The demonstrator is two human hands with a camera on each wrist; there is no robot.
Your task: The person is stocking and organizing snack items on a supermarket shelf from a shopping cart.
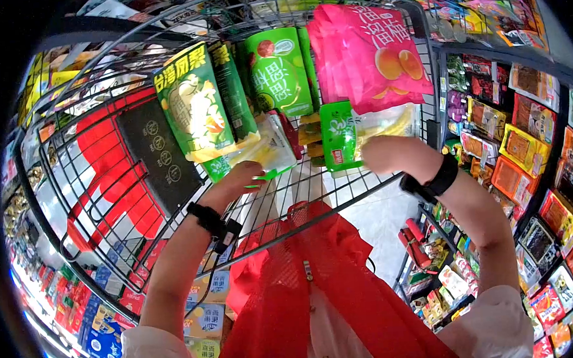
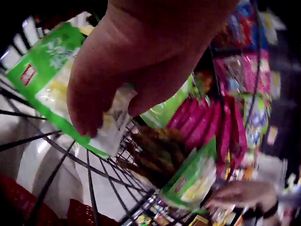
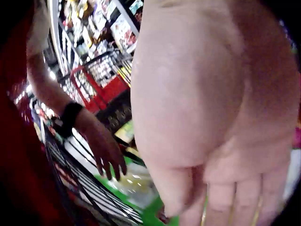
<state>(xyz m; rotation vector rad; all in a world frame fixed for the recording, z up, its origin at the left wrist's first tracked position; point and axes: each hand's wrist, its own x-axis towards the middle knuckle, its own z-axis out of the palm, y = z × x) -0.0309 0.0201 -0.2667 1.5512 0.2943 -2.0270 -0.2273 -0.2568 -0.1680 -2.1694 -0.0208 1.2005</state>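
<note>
In the head view, two green-and-clear packets lie at the near side of a wire cart. My left hand (image 1: 240, 180) is at the lower edge of the left packet (image 1: 273, 144); its fingers hang loosely over the packet (image 2: 52, 92) in the left wrist view. My right hand (image 1: 386, 154) lies against the right packet (image 1: 340, 136). Its fingers (image 3: 235, 200) look straight in the right wrist view, the thumb beside a green edge; their tips are hidden. Behind stand green pineapple bags (image 1: 195, 99), a bright green bag (image 1: 278, 72) and pink bags (image 1: 371, 58).
The cart's near rail (image 1: 302, 229) runs in front of my body. A red bag (image 1: 114, 168) and a black panel (image 1: 159, 160) are at the cart's left. Shelves of packaged food (image 1: 531, 140) stand to the right, with cartons (image 1: 206, 319) at the lower left.
</note>
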